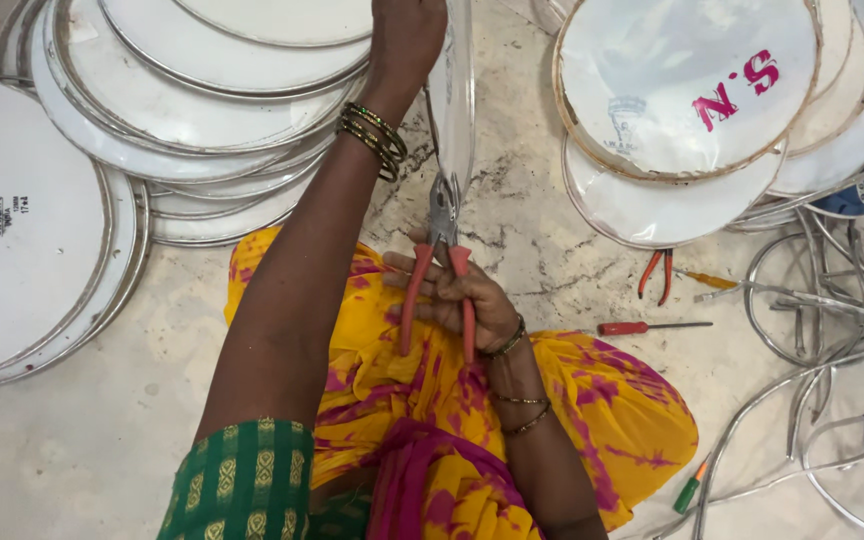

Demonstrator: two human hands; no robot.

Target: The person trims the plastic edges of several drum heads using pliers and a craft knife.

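Upright drumhead (455, 100) at top centre of frame, rim pinched by red-handled pliers (439, 270). Right hand (462, 300) wrapped shut around the handles; left hand (404, 35) closed on the top edge. Likely mid rim-crimping; next bite calls for turning the head. Stacked drumheads (202, 110) at upper left.

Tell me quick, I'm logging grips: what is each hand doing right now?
Left hand: closed on the top edge of the upright drumhead.
Right hand: closed around the red-handled pliers, whose nose meets the drumhead's rim.
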